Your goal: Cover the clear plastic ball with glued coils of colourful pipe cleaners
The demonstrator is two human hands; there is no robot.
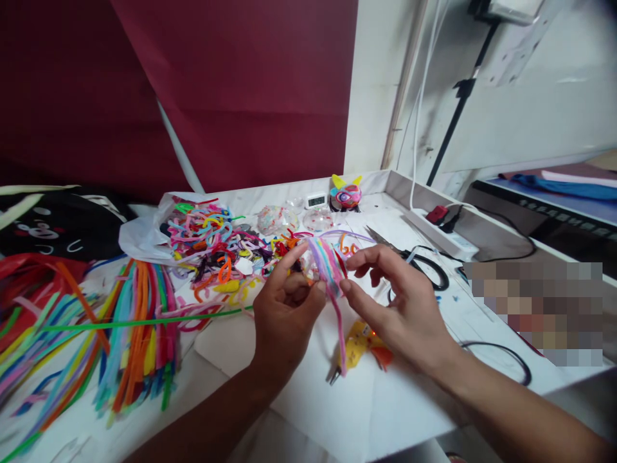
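In the head view my left hand [289, 308] grips a rounded craft piece [326, 260] wound with pipe cleaners in purple, pink, blue and yellow stripes. One pink pipe cleaner [340, 328] hangs down loose from it. The thumb and forefinger of my right hand [400, 296] close on the piece's right edge, beside a bit of red. Below the hands lies a yellow glue gun [357, 344] with a metal nozzle and an orange part, partly covered by my right hand. Black-handled scissors [436, 270] rest behind my right hand, blades pointing away.
Long pipe cleaners [137, 334] lie bundled at left. Cut curly pieces [207, 235] heap behind my left hand, some in a plastic bag [144, 235]. A small digital clock [316, 202] and a finished-looking ball with yellow horns [346, 194] stand at the back. A power strip [446, 235] lies right.
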